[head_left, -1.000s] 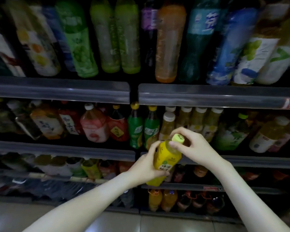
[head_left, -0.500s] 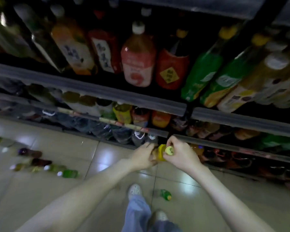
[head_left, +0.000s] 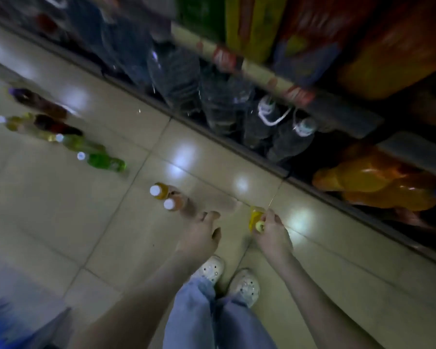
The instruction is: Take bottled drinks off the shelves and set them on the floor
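Left hand [head_left: 199, 238] has let go of the yellow bottle [head_left: 256, 216]; half a second ago both hands were on it. Camera has tipped further down, pushing the shelves [head_left: 350, 114] to the far-right side. Right hand [head_left: 272, 235] has the bottle alone.

Bottle: small, clear plastic, yellow liquid, pale yellow-green cap facing the camera. It is seen almost top-down, so the body is foreshortened. It sits low over the floor [head_left: 111, 222], right of centre, near the foot of the shelves. Can't tell if its base touches the tile.

Hard to read: whole frame is motion-blurred and the label is unreadable. Right fingers cover part of the bottle's top. Clear bottles [head_left: 219, 102] on the bottom shelf are smeared. Big orange bottles [head_left: 375, 182] at far right are partly cut off by the shelf above.

Already on the floor: two white-capped amber bottles [head_left: 165, 195] just left of the left hand, side by side. Further left, a green bottle [head_left: 106, 163] is at the near end of a blurred row running to the left edge.

Hands: right arm reaches forward and down, fingers and thumb curled round the bottle just under the cap. Left hand is apart from the bottle, fingers loosely bent and spread, holding nothing. White shoes [head_left: 212, 269] and jeans [head_left: 199, 318] show between the forearms.
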Motion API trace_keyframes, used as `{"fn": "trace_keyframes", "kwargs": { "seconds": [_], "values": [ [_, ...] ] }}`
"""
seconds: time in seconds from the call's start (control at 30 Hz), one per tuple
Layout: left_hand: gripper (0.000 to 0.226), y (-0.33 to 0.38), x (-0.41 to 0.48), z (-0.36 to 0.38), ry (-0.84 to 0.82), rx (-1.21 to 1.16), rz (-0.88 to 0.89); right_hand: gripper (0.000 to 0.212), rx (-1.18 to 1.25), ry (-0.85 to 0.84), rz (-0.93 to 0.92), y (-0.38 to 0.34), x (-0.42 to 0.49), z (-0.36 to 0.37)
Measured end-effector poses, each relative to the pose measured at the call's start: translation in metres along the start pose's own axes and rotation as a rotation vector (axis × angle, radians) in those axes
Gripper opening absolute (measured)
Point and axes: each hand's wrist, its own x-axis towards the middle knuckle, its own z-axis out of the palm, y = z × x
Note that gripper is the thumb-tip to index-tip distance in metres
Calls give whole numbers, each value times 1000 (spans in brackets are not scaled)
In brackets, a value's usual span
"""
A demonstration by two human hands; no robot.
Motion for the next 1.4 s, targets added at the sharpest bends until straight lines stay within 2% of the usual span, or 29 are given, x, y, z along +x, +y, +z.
{"fn": "trace_keyframes", "kwargs": {
  "seconds": [0.23, 0.33, 0.43, 0.6, 0.77, 0.87, 1.0, 1.23, 1.4],
  "values": [
    [42, -68, 62, 127, -162, -125, -76, 43, -66, -36, 64, 54, 86, 144],
    [44, -81, 68, 141, -187, -134, -80, 45, -106, 8, 16, 54, 88, 174],
    [44, -75, 59, 127, -174, -123, -66, 49, -143, 6, 46, 43, 71, 168],
    [45, -32, 11, 40, -117, -162, 21, 46, 30, 83, 80, -3, -6, 81],
    [46, 42, -64, -89, -53, -144, 202, 47, 215, 267, -54, -62, -120, -56],
    [47, 91, -114, -161, -40, -253, 321, 42, 300, 376, -118, -89, -188, -134],
    [44, 161, -176, -239, 47, -245, 575, 33, 427, 582, -199, -109, -271, -222],
    [41, 288, -264, -307, 167, -129, 960, 30, 497, 880, -301, -81, -386, -343],
    [39, 384, -331, -309, 241, -147, 1116, 31, 497, 1064, -325, -18, -463, -403]
  ]
}}
